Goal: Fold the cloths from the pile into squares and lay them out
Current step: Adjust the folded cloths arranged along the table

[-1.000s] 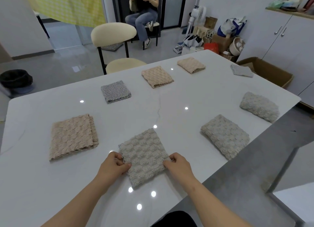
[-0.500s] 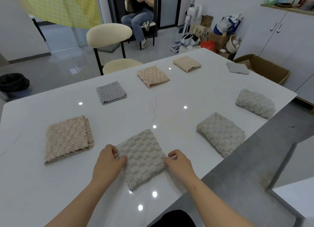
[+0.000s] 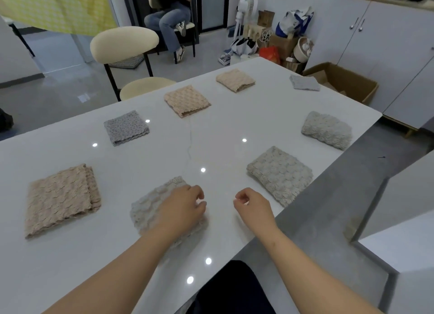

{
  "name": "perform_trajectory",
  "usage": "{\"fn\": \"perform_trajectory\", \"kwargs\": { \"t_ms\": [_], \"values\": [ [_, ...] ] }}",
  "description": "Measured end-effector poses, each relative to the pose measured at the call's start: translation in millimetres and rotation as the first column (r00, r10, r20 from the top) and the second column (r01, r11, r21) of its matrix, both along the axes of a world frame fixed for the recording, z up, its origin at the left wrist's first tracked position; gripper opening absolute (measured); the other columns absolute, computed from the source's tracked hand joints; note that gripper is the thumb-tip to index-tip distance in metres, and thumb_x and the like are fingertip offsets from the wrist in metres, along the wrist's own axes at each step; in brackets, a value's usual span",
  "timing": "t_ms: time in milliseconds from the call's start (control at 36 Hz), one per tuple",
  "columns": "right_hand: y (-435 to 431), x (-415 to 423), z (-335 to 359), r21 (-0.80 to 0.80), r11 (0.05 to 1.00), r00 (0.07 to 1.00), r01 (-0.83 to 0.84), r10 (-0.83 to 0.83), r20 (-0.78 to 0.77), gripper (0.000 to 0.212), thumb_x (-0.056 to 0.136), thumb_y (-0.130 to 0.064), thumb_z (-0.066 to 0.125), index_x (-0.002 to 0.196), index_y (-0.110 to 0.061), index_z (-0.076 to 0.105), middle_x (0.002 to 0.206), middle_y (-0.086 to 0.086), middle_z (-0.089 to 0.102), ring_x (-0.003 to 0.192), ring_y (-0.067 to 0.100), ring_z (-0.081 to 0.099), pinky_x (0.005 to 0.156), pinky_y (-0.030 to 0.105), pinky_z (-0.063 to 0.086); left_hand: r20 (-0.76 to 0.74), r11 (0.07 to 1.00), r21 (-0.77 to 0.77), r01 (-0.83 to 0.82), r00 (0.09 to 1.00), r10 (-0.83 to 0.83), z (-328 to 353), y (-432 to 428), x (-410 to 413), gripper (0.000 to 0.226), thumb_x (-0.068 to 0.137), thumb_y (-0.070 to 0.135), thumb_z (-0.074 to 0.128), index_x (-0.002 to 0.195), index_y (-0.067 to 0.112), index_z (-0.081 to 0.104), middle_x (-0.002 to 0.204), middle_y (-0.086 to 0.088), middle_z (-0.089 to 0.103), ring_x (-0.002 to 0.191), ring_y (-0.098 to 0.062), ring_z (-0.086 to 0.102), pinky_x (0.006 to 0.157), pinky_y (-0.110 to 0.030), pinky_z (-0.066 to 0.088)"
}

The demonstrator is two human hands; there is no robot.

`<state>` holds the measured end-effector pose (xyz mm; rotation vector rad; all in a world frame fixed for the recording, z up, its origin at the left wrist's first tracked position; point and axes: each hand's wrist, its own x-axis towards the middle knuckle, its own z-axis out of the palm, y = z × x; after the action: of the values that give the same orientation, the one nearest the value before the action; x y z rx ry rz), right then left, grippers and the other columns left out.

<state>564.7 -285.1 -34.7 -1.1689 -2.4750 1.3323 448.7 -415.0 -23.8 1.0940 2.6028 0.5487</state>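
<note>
The step in hand, as I judge it, is the final setting of the grey-beige cloth (image 3: 150, 208). It lies folded at 6 o'clock on the table (image 3: 223, 130), close to the near edge. To do this well, press the square flat with the palm and check that the layers do not slip apart at the edges. Turn it so that its sides run with those of the beige square (image 3: 58, 198) at its 9 o'clock and of the pale square (image 3: 279, 175) at its 2 o'clock. Leave a clear gap to both, as between the squares farther back. This knitted cloth looks thick and springy, so a fold may open again if nothing presses it down.

The left hand (image 3: 180, 210) lies over the right part of the cloth with curled fingers — whether it pinches the edge or only rests there I cannot tell, because the picture is blurred here. The right hand (image 3: 254, 206) is at 3 o'clock of the cloth, apart from it, above the bare table — fingers loosely curled, holding nothing.
</note>
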Motion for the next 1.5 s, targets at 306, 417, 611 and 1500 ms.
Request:
{"fn": "perform_trajectory", "kwargs": {
  "t_ms": [306, 417, 611, 1500],
  "values": [
    [64.9, 11.7, 2.3, 0.053, 0.987, 0.984, 0.154, -0.149, -0.098, 0.016, 0.089, -0.011, 0.047, 0.1, -0.018, 0.056, 0.086, -0.005, 0.054, 0.079, 0.01, 0.048, 0.058, 0.006, 0.031, 0.202, 0.998, 0.057, -0.022, 0.979, 0.01, -2.4, 77.7, 17.0, 0.021, 0.091, 0.024, 0.051, 0.108, 0.016, 0.057, 0.098, 0.006, 0.052, 0.089, -0.012, 0.051, 0.075, -0.021, 0.035],
    [97.7, 10.0, -1.0, 0.11, 0.978, 0.983, 0.175, -0.168, -0.07, 0.019, 0.088, -0.009, 0.046, 0.101, -0.013, 0.059, 0.082, -0.007, 0.053, 0.087, 0.016, 0.055, 0.062, 0.019, 0.037, 0.367, 0.991, 0.019, -0.133, 0.923, 0.117, -3.8, 107.5, 14.6, 0.028, 0.092, 0.03, 0.05, 0.116, 0.017, 0.052, 0.105, 0.002, 0.055, 0.093, -0.016, 0.053, 0.078, -0.025, 0.04],
    [171.6, 8.2, -1.9, 0.244, 0.969, 0.984, 0.036, -0.077, 0.159, 0.035, 0.089, -0.021, 0.047, 0.123, -0.02, 0.053, 0.129, 0.001, 0.049, 0.12, 0.023, 0.04, 0.1, 0.034, 0.031, 0.701, 0.903, -0.101, -0.417, 0.615, 0.362, -10.9, 170.2, 9.2, 0.052, 0.09, 0.04, 0.054, 0.13, 0.012, 0.037, 0.094, -0.007, 0.059, 0.069, -0.016, 0.053, 0.059, -0.024, 0.043],
    [222.1, -78.8, 9.7, 0.044, 0.739, 0.727, -0.672, 0.649, 0.224, 0.06, 0.086, -0.032, 0.053, 0.142, -0.029, 0.031, 0.134, -0.001, 0.05, 0.128, 0.023, 0.038, 0.105, 0.035, 0.03, 0.746, 0.924, -0.119, -0.363, 0.582, 0.324, 1.8, 208.3, -28.0, 0.009, 0.089, 0.011, 0.053, 0.094, 0.018, 0.05, 0.084, 0.002, 0.052, 0.073, -0.01, 0.048, 0.06, -0.018, 0.039]
  ]
}}
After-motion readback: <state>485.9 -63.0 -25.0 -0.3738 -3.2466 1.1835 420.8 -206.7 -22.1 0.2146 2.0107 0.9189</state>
